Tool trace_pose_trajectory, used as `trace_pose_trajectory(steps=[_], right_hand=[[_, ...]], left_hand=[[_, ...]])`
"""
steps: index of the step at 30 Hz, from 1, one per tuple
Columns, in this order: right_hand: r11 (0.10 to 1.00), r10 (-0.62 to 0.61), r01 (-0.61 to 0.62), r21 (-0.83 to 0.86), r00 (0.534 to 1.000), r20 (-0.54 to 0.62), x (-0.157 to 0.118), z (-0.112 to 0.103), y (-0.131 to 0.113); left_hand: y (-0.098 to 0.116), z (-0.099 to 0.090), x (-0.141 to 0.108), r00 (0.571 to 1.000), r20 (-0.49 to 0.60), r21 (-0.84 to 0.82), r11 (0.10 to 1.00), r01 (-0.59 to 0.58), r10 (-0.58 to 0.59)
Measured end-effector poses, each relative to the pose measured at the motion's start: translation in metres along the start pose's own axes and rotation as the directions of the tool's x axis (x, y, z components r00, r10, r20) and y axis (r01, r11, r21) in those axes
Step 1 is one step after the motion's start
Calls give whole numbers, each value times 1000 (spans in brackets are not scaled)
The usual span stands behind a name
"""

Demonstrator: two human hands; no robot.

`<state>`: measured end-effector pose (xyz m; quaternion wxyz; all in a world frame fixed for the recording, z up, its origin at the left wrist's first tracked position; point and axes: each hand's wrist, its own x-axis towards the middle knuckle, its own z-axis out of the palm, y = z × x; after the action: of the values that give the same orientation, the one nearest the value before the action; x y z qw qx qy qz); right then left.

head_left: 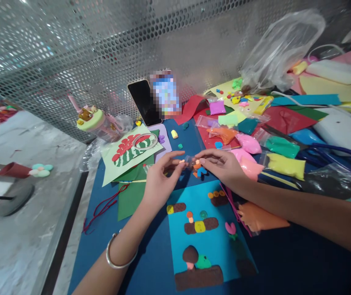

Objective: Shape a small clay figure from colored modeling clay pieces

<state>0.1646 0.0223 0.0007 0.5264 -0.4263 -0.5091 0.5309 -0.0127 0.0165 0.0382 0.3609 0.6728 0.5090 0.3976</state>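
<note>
My left hand (162,175) is curled above the blue tabletop, thumb and fingers closed on a small peach bit of clay (182,161). Opposite it, my right hand (223,164) pinches at a little orange-and-blue clay figure (199,169); its fingertips hide part of the figure. A small clear plastic piece (189,159) shows between the two hands, and I cannot tell which one holds it. Just below lies a bright blue sheet (204,246) carrying brown and yellow clay blocks, a brown-capped mushroom (190,256), a green clay shape (203,262) and a pink flower (230,228).
Two phones (144,102) lean on the perforated metal panel (107,53). A lidded cup (93,121) and a watermelon picture (129,151) with a tape roll (145,141) are left. Several clay packets (286,165) crowd the right. Red cord (104,211) lies at the left edge.
</note>
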Motion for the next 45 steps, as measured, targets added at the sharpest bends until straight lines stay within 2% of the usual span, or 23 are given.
trace_pose_trajectory(steps=[11, 16, 22, 28, 32, 45], right_hand=[[1000, 1, -1, 8, 1000, 2, -1, 0, 0], [1000, -5, 5, -1, 1000, -4, -1, 0, 0], [999, -17, 16, 30, 1000, 4, 0, 0, 0], [999, -25, 25, 33, 1000, -9, 0, 0, 0], [999, -16, 16, 30, 1000, 1, 0, 0, 1], [999, -38, 38, 12, 999, -9, 0, -1, 0]], left_hand=[[1, -1, -3, 996, -49, -40, 996, 77, -79], [-2, -1, -1, 997, -78, 45, 999, 10, -7], [-5, -1, 1, 990, -71, 54, 991, -120, 124], [-8, 0, 0, 998, -61, -16, 1000, -15, 14], [-9, 1, 0, 999, -40, -72, 997, 9, -12], [-7, 4, -1, 995, -89, -16, 998, -55, 54]])
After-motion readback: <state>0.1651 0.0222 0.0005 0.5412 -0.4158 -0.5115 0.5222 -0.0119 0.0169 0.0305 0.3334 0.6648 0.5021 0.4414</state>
